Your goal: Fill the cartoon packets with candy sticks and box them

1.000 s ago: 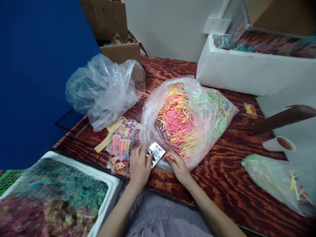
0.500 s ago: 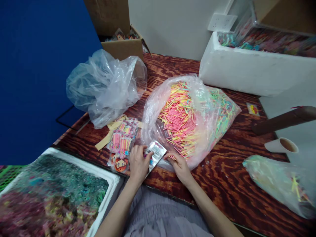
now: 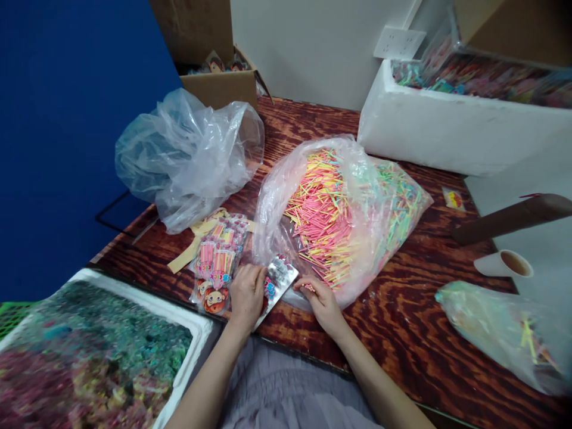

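Packet (image 3: pixel 282 277) now shows more fully beside the left hand (image 3: pixel 245 296).

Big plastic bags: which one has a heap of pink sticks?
The middle bag, beside the right hand: pink sticks lie heaped in its open mouth. The crumpled left bag shows none; the far-right bag, few sticks.

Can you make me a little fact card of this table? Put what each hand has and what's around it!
Left grip: holding a silver packet
Right grip: pinching a small bunch of sticks
Behind the hands: open clear bag with many colorful sticks
Beside the left grip: pile of printed packets
Far right: paper cup
Back right: white foam box
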`<state>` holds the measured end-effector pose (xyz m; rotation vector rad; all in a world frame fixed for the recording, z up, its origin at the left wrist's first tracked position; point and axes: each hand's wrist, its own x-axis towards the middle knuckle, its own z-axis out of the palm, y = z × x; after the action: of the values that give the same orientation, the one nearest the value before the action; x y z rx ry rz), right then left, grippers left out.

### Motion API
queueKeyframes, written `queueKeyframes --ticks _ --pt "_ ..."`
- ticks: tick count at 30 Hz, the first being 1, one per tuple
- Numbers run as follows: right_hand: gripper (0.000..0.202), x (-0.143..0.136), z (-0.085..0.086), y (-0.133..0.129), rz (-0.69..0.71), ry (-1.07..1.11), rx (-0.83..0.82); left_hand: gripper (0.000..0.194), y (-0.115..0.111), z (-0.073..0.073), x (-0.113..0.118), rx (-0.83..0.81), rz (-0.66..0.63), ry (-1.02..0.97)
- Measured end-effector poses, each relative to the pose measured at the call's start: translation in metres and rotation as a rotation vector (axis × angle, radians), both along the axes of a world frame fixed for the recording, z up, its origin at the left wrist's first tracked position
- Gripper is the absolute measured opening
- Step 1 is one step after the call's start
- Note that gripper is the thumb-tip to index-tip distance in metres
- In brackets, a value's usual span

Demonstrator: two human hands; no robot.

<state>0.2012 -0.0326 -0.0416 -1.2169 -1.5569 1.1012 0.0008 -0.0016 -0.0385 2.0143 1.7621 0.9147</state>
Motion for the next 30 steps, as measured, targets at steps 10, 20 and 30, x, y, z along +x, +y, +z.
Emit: queueKeyframes --ticks 10,20,30 --pt "0.022 -0.001 -0.003 0.0 -0.019 0.015 -0.021 0.026 0.006 0.026 -0.005 -0.131 0.113 -0.61" --pt "0.021 -0.001 -0.005 0.0 -0.019 0.004 -0.022 0.03 -0.005 0.034 0.002 -0.383 0.085 -0.918" --pt "0.032 -0.007 -0.005 -0.009 0.036 -0.254 0.252 0.029 -0.009 0.026 -0.007 -0.525 0.175 -1.38"
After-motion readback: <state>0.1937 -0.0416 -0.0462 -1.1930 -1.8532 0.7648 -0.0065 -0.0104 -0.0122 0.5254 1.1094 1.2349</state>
